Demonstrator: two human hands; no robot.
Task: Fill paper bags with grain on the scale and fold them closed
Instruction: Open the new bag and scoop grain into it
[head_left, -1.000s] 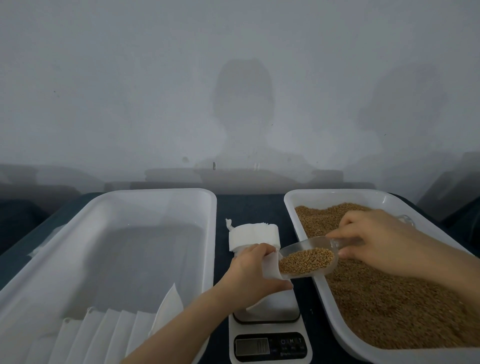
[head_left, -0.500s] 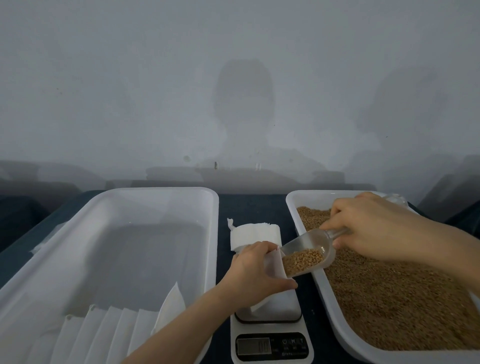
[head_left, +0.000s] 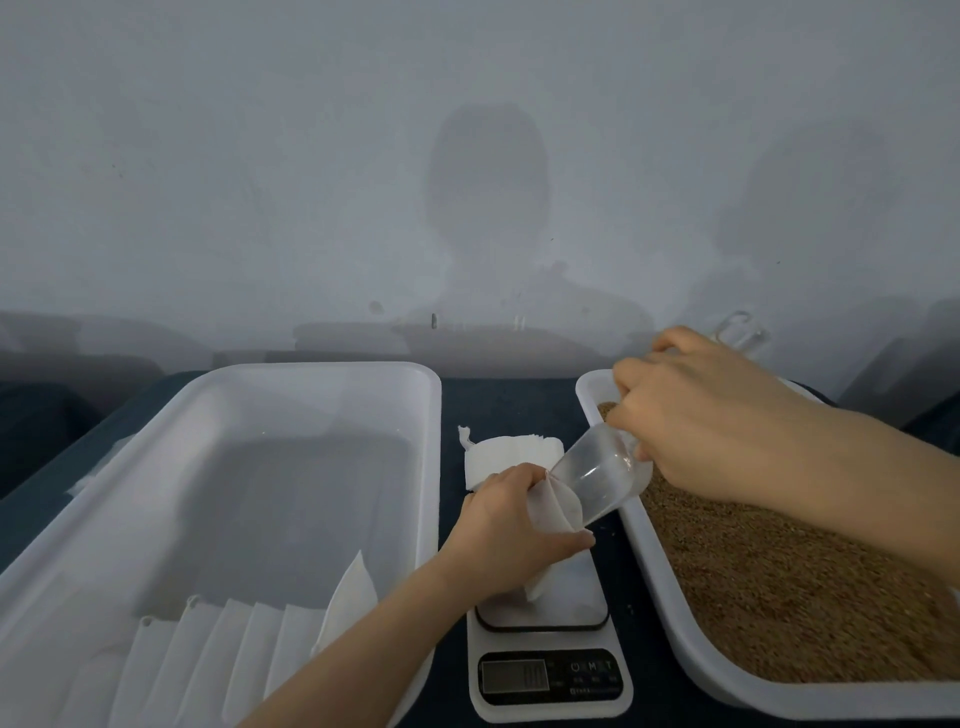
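- Left hand (head_left: 498, 538): fingers and thumb curled round the upper part of the paper bag, pinching its mouth open.
- Paper bag (head_left: 553, 512): white, standing on the scale platform, lower end showing below the hand; contents hidden.
- Right hand (head_left: 711, 421): closed round the scoop handle, above the far end of the grain tray.
- Scoop (head_left: 597, 475): clear plastic, steeply tilted, lip down at the bag's open mouth; handle tip protruding beyond the hand on the far side.
- Scale (head_left: 548, 696): white, digital, between the two trays; display and buttons at the near edge, reading too small to tell.
- Grain tray (head_left: 727, 693): white, just right of the scale, holding brown grain (head_left: 779, 587).
- Left tray (head_left: 322, 370): white, just left of the scale; row of flat bags (head_left: 208, 654) overlapping along its near end, the rightmost one leaning up.
- Stack of spare bags (head_left: 511, 454): white, on the dark tabletop (head_left: 509, 400) just behind the scale.
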